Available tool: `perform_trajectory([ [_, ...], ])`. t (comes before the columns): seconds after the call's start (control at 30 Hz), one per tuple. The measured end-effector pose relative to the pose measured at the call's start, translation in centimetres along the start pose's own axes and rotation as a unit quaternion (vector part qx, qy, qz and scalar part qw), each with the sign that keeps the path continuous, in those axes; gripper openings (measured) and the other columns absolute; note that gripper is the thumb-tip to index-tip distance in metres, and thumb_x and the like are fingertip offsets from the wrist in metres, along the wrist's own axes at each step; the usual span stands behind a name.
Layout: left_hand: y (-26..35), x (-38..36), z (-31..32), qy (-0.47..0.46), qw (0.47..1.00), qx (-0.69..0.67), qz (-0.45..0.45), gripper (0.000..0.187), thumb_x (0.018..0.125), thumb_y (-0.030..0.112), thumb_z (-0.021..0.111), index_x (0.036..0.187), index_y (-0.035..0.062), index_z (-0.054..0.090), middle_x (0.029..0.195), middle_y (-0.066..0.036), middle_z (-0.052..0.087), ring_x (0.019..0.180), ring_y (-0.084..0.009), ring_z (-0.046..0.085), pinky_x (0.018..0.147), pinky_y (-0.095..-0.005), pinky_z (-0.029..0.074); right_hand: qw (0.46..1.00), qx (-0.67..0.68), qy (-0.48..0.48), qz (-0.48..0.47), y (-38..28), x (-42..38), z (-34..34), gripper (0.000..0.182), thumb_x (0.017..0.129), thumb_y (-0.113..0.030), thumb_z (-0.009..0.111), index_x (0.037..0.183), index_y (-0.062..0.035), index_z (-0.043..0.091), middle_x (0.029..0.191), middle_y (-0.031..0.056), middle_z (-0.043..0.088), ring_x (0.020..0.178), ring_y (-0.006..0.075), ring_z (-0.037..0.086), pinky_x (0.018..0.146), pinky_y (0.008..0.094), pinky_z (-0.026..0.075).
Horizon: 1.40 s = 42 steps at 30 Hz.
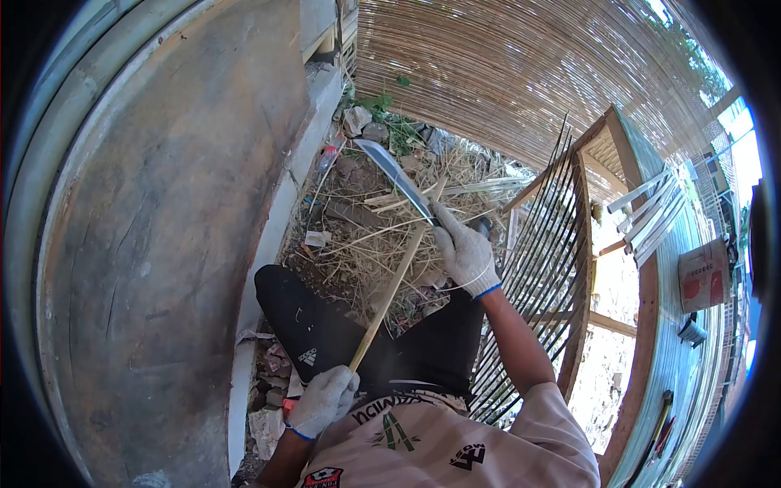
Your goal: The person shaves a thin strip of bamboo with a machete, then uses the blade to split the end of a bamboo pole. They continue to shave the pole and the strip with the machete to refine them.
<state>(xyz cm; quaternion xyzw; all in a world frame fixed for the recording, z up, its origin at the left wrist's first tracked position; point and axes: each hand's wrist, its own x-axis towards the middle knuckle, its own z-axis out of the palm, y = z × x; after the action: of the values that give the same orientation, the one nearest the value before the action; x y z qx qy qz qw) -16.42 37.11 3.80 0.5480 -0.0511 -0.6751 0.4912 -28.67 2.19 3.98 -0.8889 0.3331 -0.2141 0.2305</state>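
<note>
My left hand (324,403), in a whitish work glove with a blue cuff, is closed around the lower end of a long bamboo strip (388,301). The strip slants up and away from my lap over the ground. My right hand (469,259), gloved the same way, grips a machete (396,176); its handle is mostly hidden in the fingers. The long, slightly curved blade points up and to the left. Near its base the blade overlaps the upper part of the strip in this view.
Pale shavings (366,244) litter the ground between my legs. A large worn board (171,228) stands on the left. To the right are a rack of thin slats (541,268), a bench with bundled strips (651,211) and a red-and-white box (704,275). A reed screen (504,73) hangs behind.
</note>
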Motion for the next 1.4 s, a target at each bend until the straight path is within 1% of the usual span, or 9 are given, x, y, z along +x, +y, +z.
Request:
perform_trajectory([
  [0.17,-1.2,-1.1,-1.6,-0.004,0.999,0.033,-0.014,0.036,0.113,0.04,0.048,0.092,0.0118,0.057,0.062,0.009,0.04,0.047,-0.0027,0.032,0.042,-0.0235,0.026,0.99,-0.049,0.094,0.088,6.4,2.5,-1.6,0.051,0.108,-0.036,0.053,0.155,-0.0175,0.051,0.092,0.0243,0.074,0.084,0.0453,0.073,0.074,0.054,0.055],
  [0.23,-0.6,-0.7,-1.2,0.014,0.999,0.038,-0.015,0.036,0.112,0.04,0.048,0.092,0.0117,0.057,0.062,0.008,0.041,0.047,-0.0031,0.033,0.043,-0.0237,0.027,0.99,-0.063,0.118,0.039,5.9,1.6,-1.6,0.053,0.108,-0.035,0.054,0.156,-0.0143,0.049,0.092,0.0252,0.074,0.084,0.0463,0.073,0.074,0.0541,0.055],
  [0.37,0.8,2.6,0.3,0.056,0.998,0.015,0.025,0.037,0.112,0.04,0.047,0.09,0.0115,0.057,0.062,0.007,0.044,0.05,-0.0057,0.04,0.046,-0.0246,0.031,0.995,0.036,-0.04,0.09,-0.3,-3.2,-0.9,0.066,0.103,-0.031,0.062,0.161,-0.01,0.039,0.096,0.0284,0.074,0.086,0.0472,0.072,0.077,0.0533,0.056],
  [0.43,2.4,4.1,1.1,0.023,0.999,-0.008,0.026,0.037,0.112,0.039,0.047,0.09,0.0107,0.057,0.061,0.007,0.043,0.048,-0.0057,0.04,0.045,-0.0245,0.029,0.992,0.04,-0.114,0.023,-2.3,-5.5,0.5,0.074,0.099,-0.03,0.067,0.163,-0.0093,0.035,0.099,0.0251,0.074,0.086,0.0446,0.073,0.074,0.0515,0.057],
  [0.57,2.9,6.1,2.1,-0.006,0.998,-0.065,0.022,0.039,0.113,0.04,0.045,0.091,0.0096,0.058,0.058,0.009,0.036,0.042,-0.0055,0.032,0.04,-0.0251,0.026,0.976,-0.041,-0.192,-0.089,-5.7,-7.9,1.9,0.063,0.101,-0.042,0.064,0.159,-0.0258,0.044,0.086,0.0156,0.069,0.072,0.0356,0.072,0.062,0.0464,0.057],
  [1.13,2.4,4.1,1.3,-0.044,0.994,-0.103,-0.016,0.038,0.112,0.041,0.047,0.088,0.0133,0.055,0.059,0.009,0.035,0.043,-0.0047,0.03,0.04,-0.0252,0.023,0.968,-0.12,-0.175,-0.135,-4.9,-4.8,1.2,0.057,0.101,-0.046,0.063,0.154,-0.0265,0.053,0.074,0.0129,0.064,0.064,0.0344,0.068,0.058,0.0465,0.054],
  [1.27,-0.3,0.2,0.6,-0.045,0.994,-0.053,-0.079,0.039,0.112,0.042,0.046,0.09,0.0124,0.058,0.06,0.011,0.036,0.045,-0.0038,0.03,0.041,-0.0243,0.023,0.996,-0.033,-0.011,0.086,1.7,-0.5,-0.2,0.05,0.106,-0.029,0.057,0.154,-0.018,0.052,0.1,0.0232,0.074,0.089,0.0428,0.073,0.078,0.0504,0.056],
  [1.3,-1.0,-0.4,0.3,-0.045,0.994,-0.054,-0.079,0.039,0.112,0.042,0.046,0.09,0.0124,0.058,0.06,0.011,0.036,0.045,-0.0038,0.03,0.041,-0.0243,0.023,0.994,-0.032,0.051,0.093,4.6,0.4,-0.4,0.047,0.108,-0.035,0.053,0.152,-0.0178,0.056,0.087,0.024,0.072,0.081,0.0438,0.072,0.073,0.0534,0.054],
  [1.4,-2.6,-1.3,-0.4,-0.054,0.992,-0.068,-0.088,0.037,0.113,0.04,0.046,0.1,0.0091,0.062,0.061,0.01,0.036,0.046,-0.0037,0.031,0.042,-0.0239,0.025,0.987,-0.067,0.106,0.097,7.1,1.1,-2.7,0.05,0.109,-0.037,0.05,0.155,-0.015,0.051,0.086,0.0239,0.072,0.083,0.0437,0.073,0.076,0.053,0.055],
])
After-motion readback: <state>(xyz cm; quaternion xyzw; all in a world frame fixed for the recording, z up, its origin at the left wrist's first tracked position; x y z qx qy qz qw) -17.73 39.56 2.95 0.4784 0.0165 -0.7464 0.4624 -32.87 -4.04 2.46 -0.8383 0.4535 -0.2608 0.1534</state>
